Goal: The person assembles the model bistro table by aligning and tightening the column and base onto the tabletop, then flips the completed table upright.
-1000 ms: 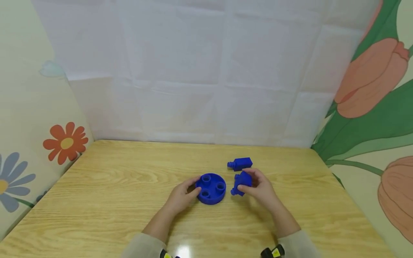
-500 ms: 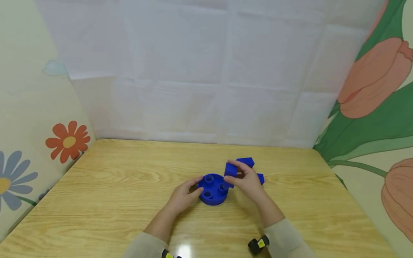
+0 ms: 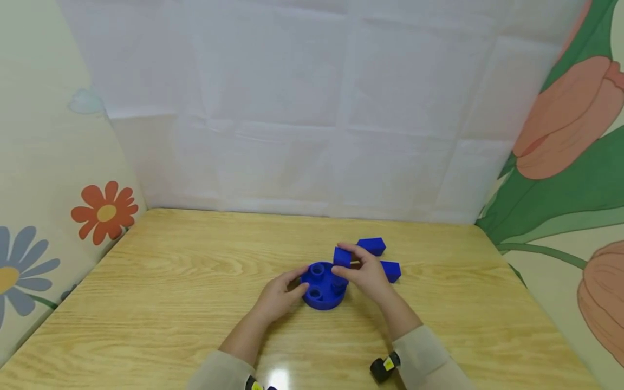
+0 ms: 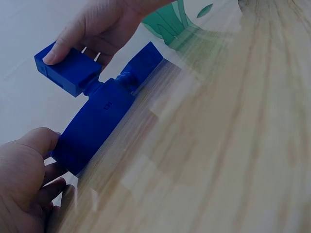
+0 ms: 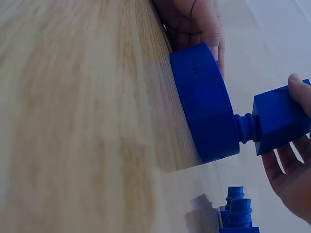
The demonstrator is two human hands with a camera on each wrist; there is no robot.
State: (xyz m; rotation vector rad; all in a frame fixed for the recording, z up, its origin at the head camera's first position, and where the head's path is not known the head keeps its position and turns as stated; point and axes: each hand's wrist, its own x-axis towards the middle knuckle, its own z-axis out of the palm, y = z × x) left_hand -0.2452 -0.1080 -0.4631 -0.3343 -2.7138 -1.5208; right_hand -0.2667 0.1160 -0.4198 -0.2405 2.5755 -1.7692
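A round blue base [image 3: 324, 304] with a raised rim and hollow sockets lies flat on the table. My left hand [image 3: 279, 295] grips its left edge, thumb at the rim and fingers curled round the side. Between thumb and fingers, my right hand [image 3: 368, 277] pinches a blue rectangular block [image 3: 342, 257] that stands upright above the right-hand socket. The block's threaded stud [image 5: 248, 128] points down at the base; its lower end is hidden behind the rim in the right wrist view. Two sockets, one at the back [image 3: 317, 269] and one at the front, show hollow.
Two more blue blocks lie on the wooden table [image 3: 195, 303] behind the right hand: one farther back [image 3: 372, 246], one nearer [image 3: 392, 271]. Their threaded studs [image 5: 239, 211] show in the right wrist view. A white cloth [image 3: 273, 108] hangs behind the table.
My right hand has picked one block from beside another, carried it left and turned it upright over the base's right socket. The left hand has kept its hold on the base.
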